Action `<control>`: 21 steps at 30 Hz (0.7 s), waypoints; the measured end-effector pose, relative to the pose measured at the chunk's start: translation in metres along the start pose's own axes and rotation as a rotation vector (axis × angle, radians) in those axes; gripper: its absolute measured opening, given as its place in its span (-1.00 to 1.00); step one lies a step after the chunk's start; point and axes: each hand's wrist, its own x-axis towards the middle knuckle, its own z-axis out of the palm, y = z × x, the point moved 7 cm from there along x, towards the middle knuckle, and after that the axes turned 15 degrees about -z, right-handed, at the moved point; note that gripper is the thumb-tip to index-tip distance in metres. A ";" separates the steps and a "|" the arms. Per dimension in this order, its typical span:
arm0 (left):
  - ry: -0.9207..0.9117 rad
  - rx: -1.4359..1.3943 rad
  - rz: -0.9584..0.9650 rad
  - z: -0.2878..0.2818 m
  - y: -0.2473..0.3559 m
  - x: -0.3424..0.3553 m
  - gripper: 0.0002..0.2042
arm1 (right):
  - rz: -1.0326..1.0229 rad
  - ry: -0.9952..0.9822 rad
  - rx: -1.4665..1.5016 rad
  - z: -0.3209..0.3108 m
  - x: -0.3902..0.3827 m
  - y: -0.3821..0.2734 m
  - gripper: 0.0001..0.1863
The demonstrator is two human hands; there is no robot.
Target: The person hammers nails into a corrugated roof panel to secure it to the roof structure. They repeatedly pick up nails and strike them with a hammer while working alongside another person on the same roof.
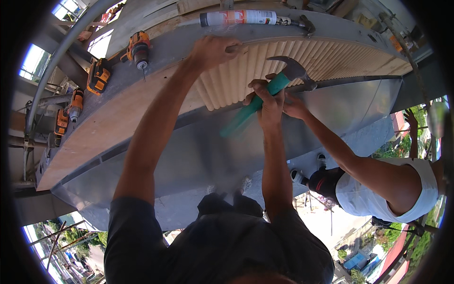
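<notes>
My right hand (270, 105) is wrapped round the green handle of a claw hammer (293, 71), its metal head up and to the right, in front of a fluted wood panel (241, 68). The lower end of the handle is blurred. At the panel's upper edge, against the grey ledge (175, 49), my left hand (213, 51) is closed, fingers curled; what it grips is hidden. Just right of my right wrist, a co-worker's hand (296, 107) reaches to the panel's lower edge.
Orange-and-black cordless drills (138, 48) (74, 105) and a battery tool (98, 75) stand along the ledge at left. A caulking gun with a white tube (241, 18) lies at the back. Below the panel slopes a shiny metal sheet (227, 137). The co-worker (378, 189) stands at right; scaffold poles (61, 52) flank the ledge.
</notes>
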 end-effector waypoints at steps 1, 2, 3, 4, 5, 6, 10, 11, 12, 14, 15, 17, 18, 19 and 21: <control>0.027 -0.007 0.031 -0.002 0.001 0.001 -0.68 | -0.036 0.015 0.068 0.006 0.008 0.007 -0.64; 0.064 -0.031 0.076 -0.005 0.003 0.000 -0.68 | -0.042 0.131 -0.035 0.001 0.011 0.014 -0.66; 0.081 -0.047 0.098 -0.006 0.002 -0.001 -0.69 | -0.044 0.160 -0.056 0.004 0.010 0.020 -0.67; 0.116 -0.067 0.143 -0.007 0.003 -0.003 -0.69 | -0.056 0.176 -0.069 0.008 0.009 0.025 -0.67; 0.143 -0.075 0.176 -0.008 0.004 -0.003 -0.69 | -0.057 0.214 -0.097 0.012 0.009 0.031 -0.67; 0.166 -0.085 0.207 -0.009 0.005 -0.004 -0.69 | -0.072 0.197 -0.109 0.022 0.008 0.035 -0.67; 0.134 -0.073 0.178 -0.005 0.002 -0.001 -0.69 | -0.113 0.285 -0.196 0.049 0.005 0.044 -0.67; 0.126 -0.076 0.174 -0.005 0.001 -0.001 -0.69 | -0.141 0.296 -0.199 0.055 0.008 0.043 -0.67; 0.128 -0.083 0.172 -0.005 0.002 -0.001 -0.69 | -0.142 0.329 -0.240 0.056 0.008 0.043 -0.68; 0.142 -0.072 0.159 -0.005 0.002 0.000 -0.70 | -0.191 0.341 -0.293 0.062 0.011 0.041 -0.68; 0.152 -0.070 0.151 -0.005 0.002 0.000 -0.71 | -0.149 0.361 -0.300 0.063 0.011 0.045 -0.68; 0.152 -0.056 0.141 -0.002 0.002 0.001 -0.72 | -0.139 0.373 -0.293 0.067 0.011 0.049 -0.69; 0.153 -0.047 0.134 -0.001 0.001 0.001 -0.72 | -0.152 0.374 -0.299 0.069 0.011 0.049 -0.69; 0.178 -0.060 0.158 -0.001 0.002 0.001 -0.72 | -0.164 0.375 -0.305 0.070 0.011 0.048 -0.69; 0.206 -0.077 0.187 -0.001 0.003 0.000 -0.68 | -0.162 0.368 -0.290 0.070 0.011 0.048 -0.70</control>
